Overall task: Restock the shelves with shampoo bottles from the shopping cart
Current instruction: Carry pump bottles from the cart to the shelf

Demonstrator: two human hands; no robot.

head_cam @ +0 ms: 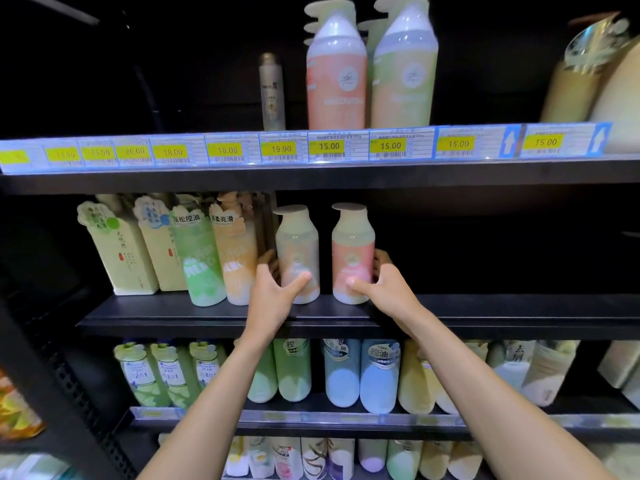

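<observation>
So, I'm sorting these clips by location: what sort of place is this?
Most likely a shop's hair-care aisle. Yellow price tags run along the top shelf, bottles stand in rows on every tier, and the left hand and right hand grip a pale bottle and a pink bottle on the middle shelf.

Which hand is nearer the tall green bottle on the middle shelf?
Left: left hand grips the pale peach bottle near the green bottle; right hand grips the pink bottle farther right.

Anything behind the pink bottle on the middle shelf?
The right hand grips the pink bottle; its fingers curl round the back. Beyond is dark. The bottle itself hides anything straight behind it.
</observation>
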